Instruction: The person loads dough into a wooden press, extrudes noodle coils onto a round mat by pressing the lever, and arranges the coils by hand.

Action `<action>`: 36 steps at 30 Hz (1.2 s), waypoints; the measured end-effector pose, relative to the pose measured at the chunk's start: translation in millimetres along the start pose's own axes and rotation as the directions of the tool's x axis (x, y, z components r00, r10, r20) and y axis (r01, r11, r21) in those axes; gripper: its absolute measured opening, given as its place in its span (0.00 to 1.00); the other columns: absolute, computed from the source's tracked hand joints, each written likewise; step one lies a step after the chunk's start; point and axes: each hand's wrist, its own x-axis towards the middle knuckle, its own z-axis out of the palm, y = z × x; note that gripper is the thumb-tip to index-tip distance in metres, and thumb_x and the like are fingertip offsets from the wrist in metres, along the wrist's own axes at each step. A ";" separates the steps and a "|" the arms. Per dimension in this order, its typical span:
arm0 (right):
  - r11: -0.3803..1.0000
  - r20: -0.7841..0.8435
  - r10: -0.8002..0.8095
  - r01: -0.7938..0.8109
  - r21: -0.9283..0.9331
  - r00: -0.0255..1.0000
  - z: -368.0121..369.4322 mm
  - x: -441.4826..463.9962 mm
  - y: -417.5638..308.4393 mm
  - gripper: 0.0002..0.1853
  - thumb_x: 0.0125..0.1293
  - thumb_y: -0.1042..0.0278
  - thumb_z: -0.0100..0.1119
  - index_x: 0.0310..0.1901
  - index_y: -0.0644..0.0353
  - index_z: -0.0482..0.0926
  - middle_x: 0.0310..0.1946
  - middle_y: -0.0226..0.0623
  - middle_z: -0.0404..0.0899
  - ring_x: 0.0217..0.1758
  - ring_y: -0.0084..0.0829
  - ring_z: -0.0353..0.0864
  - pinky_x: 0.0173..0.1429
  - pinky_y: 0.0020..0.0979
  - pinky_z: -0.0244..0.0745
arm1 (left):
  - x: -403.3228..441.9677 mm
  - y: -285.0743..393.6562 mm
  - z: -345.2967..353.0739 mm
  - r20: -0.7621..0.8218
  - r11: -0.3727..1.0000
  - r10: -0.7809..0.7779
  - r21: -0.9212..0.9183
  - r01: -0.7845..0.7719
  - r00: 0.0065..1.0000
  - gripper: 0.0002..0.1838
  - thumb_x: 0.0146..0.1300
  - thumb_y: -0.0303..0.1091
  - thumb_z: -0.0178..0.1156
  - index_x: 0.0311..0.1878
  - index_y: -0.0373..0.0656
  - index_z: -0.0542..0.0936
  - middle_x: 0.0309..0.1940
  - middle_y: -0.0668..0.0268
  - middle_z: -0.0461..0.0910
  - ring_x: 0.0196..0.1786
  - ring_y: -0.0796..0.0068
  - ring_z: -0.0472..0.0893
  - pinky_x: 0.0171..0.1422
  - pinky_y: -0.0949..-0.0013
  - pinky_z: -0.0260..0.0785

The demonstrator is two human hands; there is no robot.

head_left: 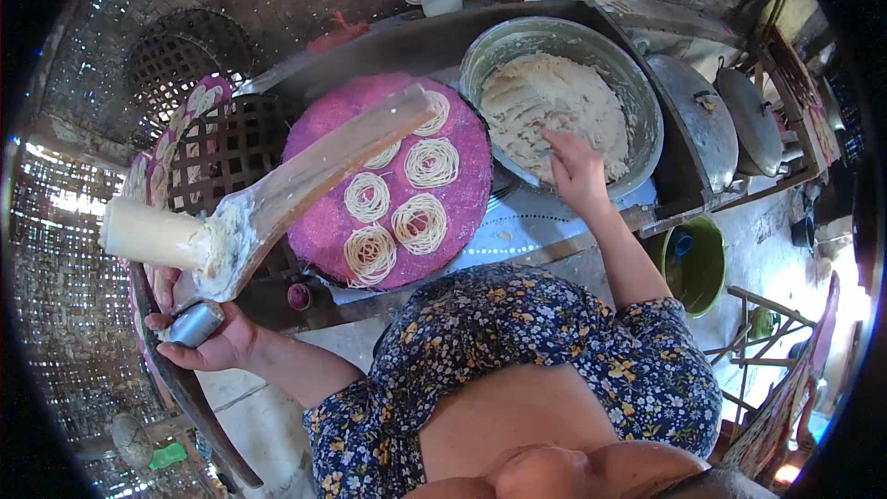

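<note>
Dough (pixel 540 97) sits in the metal basin (pixel 644 120); right hand (pixel 582 171) dips into it, cannot tell whether that grip holds any. Left hand (pixel 231 337) cradles a metal cylinder (pixel 197 323). Best gather compact portions, pressing out air pockets.

left hand (pixel 228 339) partly covered by metal cylinder (pixel 196 324), right hand (pixel 579 169) with some fingers hidden, pink mat (pixel 319 222) and one noodle nest (pixel 386 158) partly behind wooden lever (pixel 333 152), small pink thing (pixel 298 296) unclear
</note>
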 end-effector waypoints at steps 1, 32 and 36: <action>1.000 0.172 -0.001 -0.002 0.017 0.985 4.1 -11.3 -6.2 0.17 0.52 0.76 0.50 0.46 0.59 0.77 0.40 0.44 0.76 0.47 0.47 0.74 0.52 0.39 0.70 | 2.9 8.0 -11.0 0.054 0.997 -0.032 -0.074 0.036 0.998 0.17 0.54 0.45 0.59 0.45 0.50 0.80 0.53 0.50 0.67 0.61 0.53 0.64 0.66 0.46 0.54; 0.909 0.687 0.009 -0.293 0.298 0.727 9.4 -52.7 -4.7 0.10 0.53 0.62 0.62 0.34 0.57 0.81 0.31 0.38 0.75 0.37 0.33 0.73 0.42 0.31 0.68 | 0.9 21.4 -19.9 -0.037 1.000 0.014 0.000 -0.014 0.999 0.18 0.53 0.44 0.61 0.45 0.48 0.79 0.60 0.45 0.62 0.64 0.51 0.62 0.64 0.45 0.58; 0.883 0.433 0.074 -0.260 0.390 0.899 -44.0 13.7 9.2 0.07 0.51 0.65 0.64 0.30 0.57 0.81 0.29 0.34 0.72 0.33 0.25 0.70 0.40 0.26 0.66 | 2.6 17.8 -21.2 0.057 0.997 -0.015 -0.077 0.020 0.998 0.19 0.54 0.44 0.60 0.47 0.47 0.78 0.54 0.47 0.67 0.60 0.51 0.66 0.61 0.45 0.62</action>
